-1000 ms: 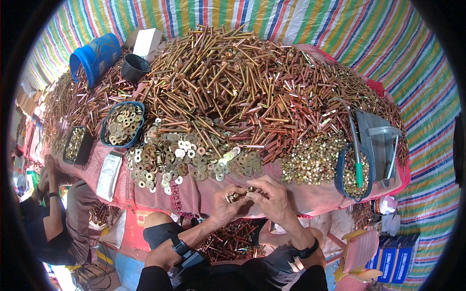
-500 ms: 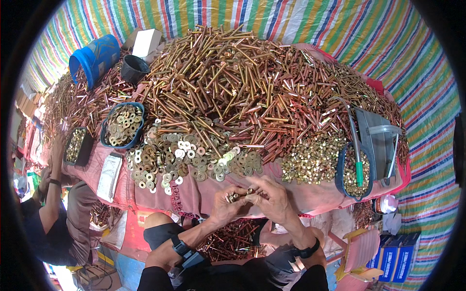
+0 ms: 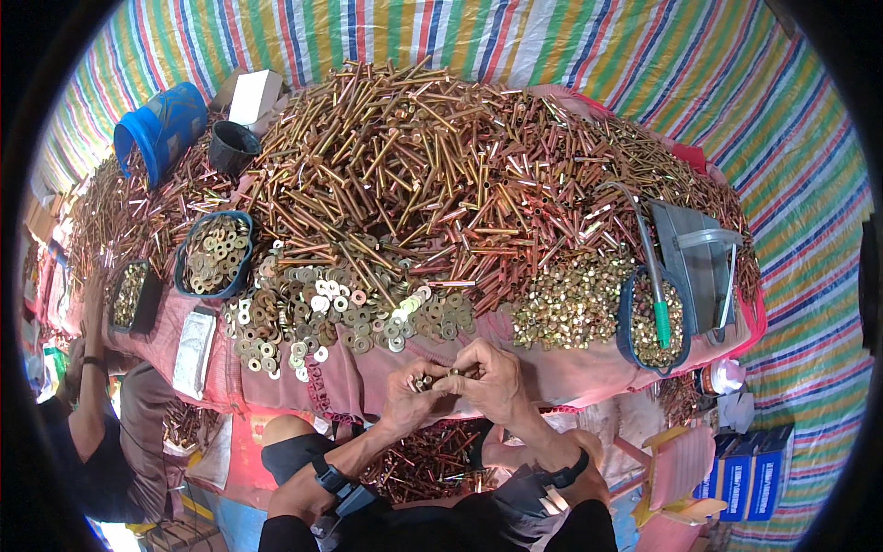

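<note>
Both my hands meet over the near edge of the pink cloth, fingers pinched together. My left hand (image 3: 412, 401) is closed round small brass-coloured metal pieces (image 3: 422, 381), their round ends showing between thumb and fingers. My right hand (image 3: 493, 383) is closed too, its fingertips against the left hand's, with similar pieces (image 3: 470, 372) partly showing. Whether these are nuts or sleeve ends I cannot tell. Beyond my hands lie loose flat washers (image 3: 368, 317), a heap of small brass-coloured nuts (image 3: 566, 308) and a large pile of long bolts and tubes (image 3: 414, 166).
A blue tub of washers (image 3: 248, 267) stands left; another blue tub (image 3: 626, 342), with a green-handled tool (image 3: 661, 324), stands right beside a grey scoop (image 3: 685, 262). A blue bucket (image 3: 164, 133) lies far left. Another person's arm (image 3: 90, 368) reaches in at left. More bolts (image 3: 432, 465) lie below.
My right fingers have curled in and closed against the left hand; they were more spread before. The pieces are more covered now. The whole view has shifted slightly.
</note>
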A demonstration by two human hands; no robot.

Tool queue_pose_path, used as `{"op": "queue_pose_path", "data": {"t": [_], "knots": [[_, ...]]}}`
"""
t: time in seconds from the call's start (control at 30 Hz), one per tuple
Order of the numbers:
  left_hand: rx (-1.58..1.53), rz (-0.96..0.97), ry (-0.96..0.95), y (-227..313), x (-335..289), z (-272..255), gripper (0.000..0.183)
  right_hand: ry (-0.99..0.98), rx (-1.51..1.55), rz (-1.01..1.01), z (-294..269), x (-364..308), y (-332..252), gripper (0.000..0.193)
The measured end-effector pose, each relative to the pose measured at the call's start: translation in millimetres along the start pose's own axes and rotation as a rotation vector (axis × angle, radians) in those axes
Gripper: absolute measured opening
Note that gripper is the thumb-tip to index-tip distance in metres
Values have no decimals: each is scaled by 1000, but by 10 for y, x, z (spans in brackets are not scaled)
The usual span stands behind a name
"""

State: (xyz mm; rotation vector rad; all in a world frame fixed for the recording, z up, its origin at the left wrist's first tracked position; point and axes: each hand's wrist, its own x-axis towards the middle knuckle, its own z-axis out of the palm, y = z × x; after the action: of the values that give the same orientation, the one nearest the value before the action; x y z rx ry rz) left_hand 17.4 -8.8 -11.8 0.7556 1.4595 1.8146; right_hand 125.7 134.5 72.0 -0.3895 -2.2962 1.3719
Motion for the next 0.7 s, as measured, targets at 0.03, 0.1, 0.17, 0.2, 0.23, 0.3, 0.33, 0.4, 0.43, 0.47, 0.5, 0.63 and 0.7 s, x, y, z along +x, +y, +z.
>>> {"op": "queue_pose_path", "data": {"t": [0.03, 0.1, 0.17, 0.2, 0.23, 0.3, 0.33, 0.4, 0.43, 0.47, 0.5, 0.63, 0.7], "knots": [[45, 15, 13, 1, 0, -3, 15, -6, -6, 57, 3, -2, 2, 31], [-7, -38, 21, 2, -3, 2, 15, 19, -21, -66, 7, -7, 6, 32], [-34, -52, 13, 3, -11, 3, 15, 14, -46, -90, 5, -19, -1, 32], [-40, -38, -1, 1, -13, -2, 15, -3, -53, -63, -2, -32, -11, 32], [-37, -4, -7, -2, -13, -10, 15, -16, -65, -37, -8, -41, -23, 32], [-81, 9, -19, -22, -5, -10, 15, -9, -60, 16, -7, -50, -44, 30], [-99, 25, -19, -34, -4, -10, 15, -4, -83, 34, -3, -51, -50, 29], [-73, -33, 8, -52, -1, -20, 15, 12, -67, -79, 20, -53, -54, 27], [-58, -62, 20, -56, -3, -22, 15, 10, -77, -122, 34, -51, -50, 26], [-36, -28, 9, -59, -2, -17, 13, 39, -73, -150, 42, -52, -41, 25], [-39, -5, 1, -56, -4, -9, 12, 54, -77, -161, 47, -48, -28, 25], [-86, -39, 24, 3, 1, 30, 10, 124, -64, 96, -34, -84, 34, 23], [-99, -35, 73, 52, 5, 48, 11, 132, 120, 268, -138, -31, 111, 26]]}}
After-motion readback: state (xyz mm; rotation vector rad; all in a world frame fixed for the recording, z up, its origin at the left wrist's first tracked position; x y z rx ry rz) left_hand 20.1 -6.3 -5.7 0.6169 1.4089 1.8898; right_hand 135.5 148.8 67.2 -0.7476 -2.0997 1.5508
